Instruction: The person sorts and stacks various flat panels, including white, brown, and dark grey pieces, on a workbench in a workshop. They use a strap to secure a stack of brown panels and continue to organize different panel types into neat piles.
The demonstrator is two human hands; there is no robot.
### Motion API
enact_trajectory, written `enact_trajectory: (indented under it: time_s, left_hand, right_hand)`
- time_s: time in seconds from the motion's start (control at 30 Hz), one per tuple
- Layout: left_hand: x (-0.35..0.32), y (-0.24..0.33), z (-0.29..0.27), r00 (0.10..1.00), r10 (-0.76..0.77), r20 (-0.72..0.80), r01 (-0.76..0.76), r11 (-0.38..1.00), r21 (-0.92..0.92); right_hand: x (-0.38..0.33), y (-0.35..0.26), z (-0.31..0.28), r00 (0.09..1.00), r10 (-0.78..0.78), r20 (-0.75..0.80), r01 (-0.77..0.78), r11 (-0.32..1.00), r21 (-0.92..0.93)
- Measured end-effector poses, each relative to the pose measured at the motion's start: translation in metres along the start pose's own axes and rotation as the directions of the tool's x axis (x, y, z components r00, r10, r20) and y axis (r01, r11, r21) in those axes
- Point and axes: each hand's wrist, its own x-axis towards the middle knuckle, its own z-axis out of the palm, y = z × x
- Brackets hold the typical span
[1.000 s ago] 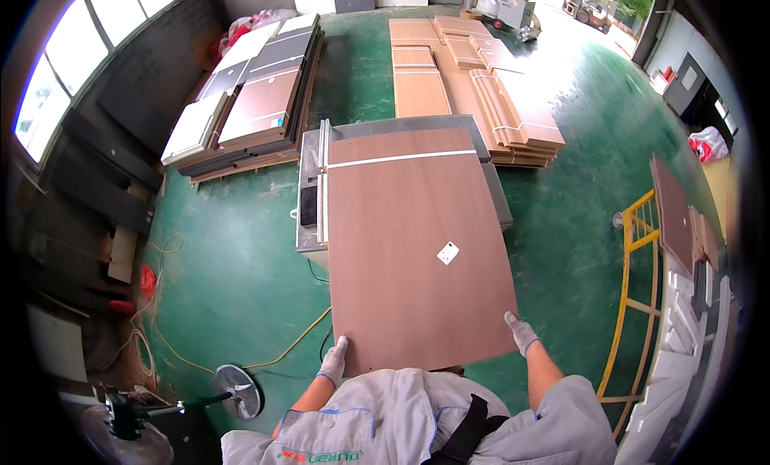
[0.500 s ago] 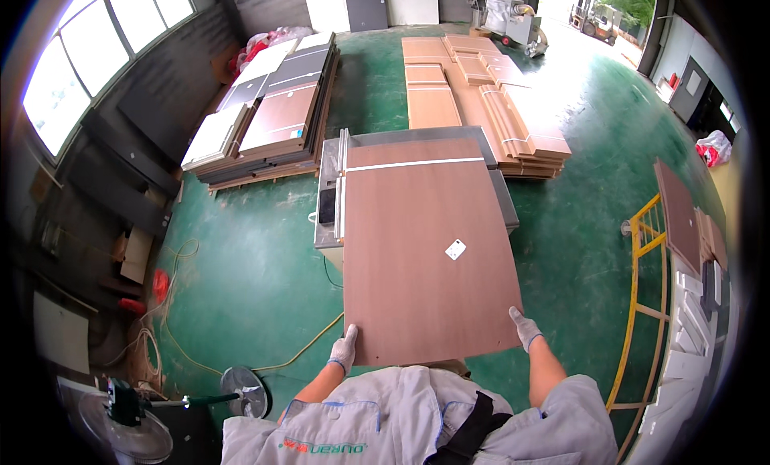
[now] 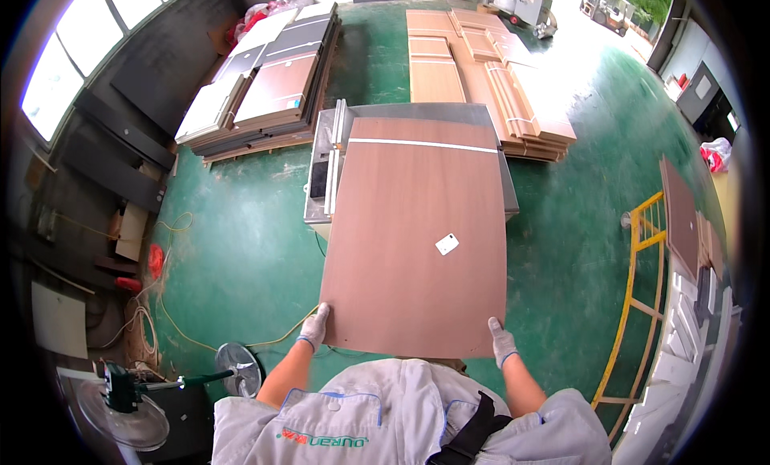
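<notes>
A large reddish-brown panel (image 3: 413,216) with a white strap across its far end and a small white label lies in front of me. Its far part rests over a grey metal worktable (image 3: 314,200); the near end juts toward my body. My left hand (image 3: 314,325), in a light work glove, grips the near left edge with the thumb on top. Gloved too, my right hand (image 3: 502,341) grips the near right edge, thumb up. The fingers under the panel are hidden on both sides.
Strapped panel stacks stand ahead: dark and white ones (image 3: 273,88) left, brown ones (image 3: 449,72) right. A pedestal fan (image 3: 124,405) is at lower left, beside a yellow hose (image 3: 188,337) on the green floor. A yellow metal frame (image 3: 622,328) and leaning panels line the right.
The near end of the panel has swung left, and both hands have moved left with it, still gripping its edges. My view has tipped slightly downward.
</notes>
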Motion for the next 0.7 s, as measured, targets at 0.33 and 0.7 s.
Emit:
enact_trajectory:
  time_s: [0.33,0.7]
  left_hand:
    - [-0.029,0.02,-0.027,0.992,0.034,0.123,-0.004,0.972,-0.233]
    - [-0.049,0.125,0.015,0.938,0.235,0.255,0.074,0.582,-0.81]
  right_hand:
    - [-0.036,-0.002,0.001,0.997,0.032,-0.071,-0.033,0.999,-0.017]
    - [0.08,-0.186,-0.057,0.995,0.079,-0.068,-0.086,0.991,-0.102]
